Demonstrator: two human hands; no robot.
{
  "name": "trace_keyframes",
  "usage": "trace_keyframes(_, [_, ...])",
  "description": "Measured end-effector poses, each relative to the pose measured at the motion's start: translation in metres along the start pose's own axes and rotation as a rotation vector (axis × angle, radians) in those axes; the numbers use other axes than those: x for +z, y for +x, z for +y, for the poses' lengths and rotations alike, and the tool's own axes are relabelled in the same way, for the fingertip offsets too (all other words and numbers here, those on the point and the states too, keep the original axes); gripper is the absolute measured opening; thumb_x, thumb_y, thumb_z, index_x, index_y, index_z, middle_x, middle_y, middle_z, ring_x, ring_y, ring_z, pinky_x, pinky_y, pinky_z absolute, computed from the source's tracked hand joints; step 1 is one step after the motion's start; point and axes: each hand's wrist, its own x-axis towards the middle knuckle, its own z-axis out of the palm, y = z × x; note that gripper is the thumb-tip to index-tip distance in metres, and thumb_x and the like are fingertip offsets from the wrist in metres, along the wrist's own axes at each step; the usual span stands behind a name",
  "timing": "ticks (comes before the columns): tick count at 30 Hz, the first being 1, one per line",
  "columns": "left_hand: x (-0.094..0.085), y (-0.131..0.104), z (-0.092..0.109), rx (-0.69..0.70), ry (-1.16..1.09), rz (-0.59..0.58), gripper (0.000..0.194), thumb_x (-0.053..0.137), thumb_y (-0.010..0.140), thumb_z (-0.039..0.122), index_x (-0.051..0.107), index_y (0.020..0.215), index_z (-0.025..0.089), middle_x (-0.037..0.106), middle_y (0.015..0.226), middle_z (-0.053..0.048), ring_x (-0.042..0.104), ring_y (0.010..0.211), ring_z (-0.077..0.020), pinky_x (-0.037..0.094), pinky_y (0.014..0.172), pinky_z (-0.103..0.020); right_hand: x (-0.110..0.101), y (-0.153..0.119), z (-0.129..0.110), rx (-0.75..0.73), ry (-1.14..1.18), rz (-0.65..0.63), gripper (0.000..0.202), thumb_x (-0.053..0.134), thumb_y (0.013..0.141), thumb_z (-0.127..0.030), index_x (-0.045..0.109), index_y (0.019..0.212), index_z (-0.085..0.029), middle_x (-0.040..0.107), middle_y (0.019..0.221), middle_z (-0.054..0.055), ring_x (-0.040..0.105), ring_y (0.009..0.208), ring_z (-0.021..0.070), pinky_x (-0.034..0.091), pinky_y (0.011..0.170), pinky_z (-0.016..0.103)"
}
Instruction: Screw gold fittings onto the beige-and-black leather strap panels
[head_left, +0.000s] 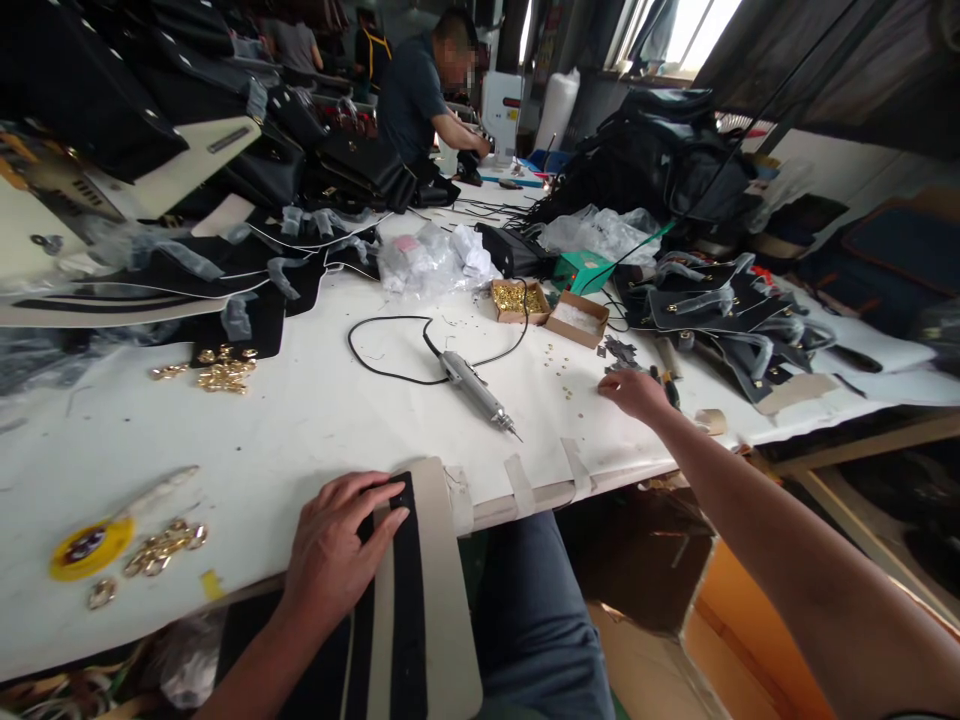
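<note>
Black-and-beige panel (444,590) lies beneath the left hand (341,535).

Daylight is glaring white through the window (699,38), the table (315,425) is showing soft shadows, and the dim right edge is stretching and, seemingly, blurring.

trousers (536,600): slate blue-grey, matte, plain, some creases; fabric type unclear
left hand (341,545): bare, left of the trousers, slim fingers, short nails
left forearm (274,650): bare as far as seen, left of the trousers
right hand (634,392): bare, above and right of the trousers, fingertips small, soft-focus
right forearm (780,540): bare, right of the trousers, widening toward elbow
</note>
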Motion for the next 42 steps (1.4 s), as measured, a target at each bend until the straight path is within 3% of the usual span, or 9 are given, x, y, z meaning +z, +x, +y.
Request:
trace_keyframes(5, [0.000, 0.000, 0.001, 0.000, 0.001, -0.002, 0.023, 0.067, 0.096, 0.038, 0.078, 0.113, 0.028, 0.075, 0.118, -0.006, 0.067, 0.111, -0.0281, 0.052, 0.098, -0.044, 0.004, -0.003, -0.009, 0.020, 0.127, -0.037, 0.026, 0.064, 0.086, -0.038, 0.080, 0.091, -0.018, 0.074, 0.076, 0.007, 0.063, 0.069, 0.0197, 0.041, 0.061, 0.028])
trace_keyframes(8, [0.000, 0.000, 0.002, -0.007, 0.009, -0.005, 0.022, 0.067, 0.096, 0.038, 0.078, 0.112, 0.029, 0.076, 0.118, -0.006, 0.067, 0.112, -0.0285, 0.051, 0.098, -0.044, 0.015, -0.011, -0.020, 0.010, 0.226, -0.067, 0.035, 0.058, 0.091, -0.043, 0.079, 0.096, -0.016, 0.073, 0.073, 0.005, 0.062, 0.064, 0.0169, 0.043, 0.060, 0.027])
trace_keyframes(12, [-0.001, -0.001, 0.002, -0.006, 0.014, -0.007, 0.023, 0.066, 0.096, 0.037, 0.078, 0.113, 0.029, 0.075, 0.118, -0.006, 0.067, 0.111, -0.0288, 0.051, 0.097, -0.044, 0.028, -0.016, -0.035, 0.003, 0.289, -0.070, 0.033, 0.061, 0.088, -0.046, 0.078, 0.088, -0.017, 0.070, 0.069, 0.003, 0.059, 0.062, 0.0155, 0.040, 0.058, 0.026])
trace_keyframes(25, [0.000, 0.000, 0.003, -0.014, 0.017, -0.014, 0.023, 0.067, 0.096, 0.039, 0.078, 0.114, 0.029, 0.075, 0.119, -0.006, 0.067, 0.112, -0.0298, 0.051, 0.096, -0.047, 0.031, -0.008, -0.051, 0.052, 0.217, -0.053, 0.021, 0.068, 0.083, -0.038, 0.075, 0.074, -0.019, 0.069, 0.063, 0.003, 0.059, 0.061, 0.0167, 0.036, 0.057, 0.028])
trace_keyframes(31, [-0.001, 0.000, 0.003, -0.018, 0.019, -0.026, 0.024, 0.065, 0.097, 0.040, 0.078, 0.113, 0.028, 0.075, 0.118, -0.006, 0.067, 0.112, -0.0290, 0.051, 0.097, -0.046, 0.035, -0.014, -0.054, 0.065, 0.217, 0.023, 0.019, 0.070, 0.083, -0.039, 0.077, 0.085, -0.021, 0.075, 0.076, 0.003, 0.063, 0.067, 0.0175, 0.038, 0.059, 0.028])
trace_keyframes(36, [-0.001, 0.000, 0.002, -0.021, 0.022, -0.025, 0.025, 0.063, 0.097, 0.041, 0.078, 0.114, 0.029, 0.075, 0.120, -0.007, 0.066, 0.114, -0.0290, 0.051, 0.098, -0.046, 0.031, -0.020, -0.049, 0.038, 0.238, 0.066, 0.023, 0.065, 0.086, -0.040, 0.078, 0.083, -0.021, 0.076, 0.078, 0.004, 0.064, 0.071, 0.0185, 0.040, 0.064, 0.029])
trace_keyframes(42, [-0.001, 0.000, 0.002, -0.011, 0.005, -0.021, 0.025, 0.065, 0.097, 0.041, 0.078, 0.114, 0.028, 0.076, 0.119, -0.007, 0.067, 0.112, -0.0290, 0.052, 0.099, -0.046, 0.011, -0.020, -0.013, 0.121, 0.269, 0.158, 0.038, 0.057, 0.090, -0.048, 0.079, 0.096, -0.017, 0.072, 0.070, 0.007, 0.065, 0.069, 0.0224, 0.043, 0.063, 0.031])
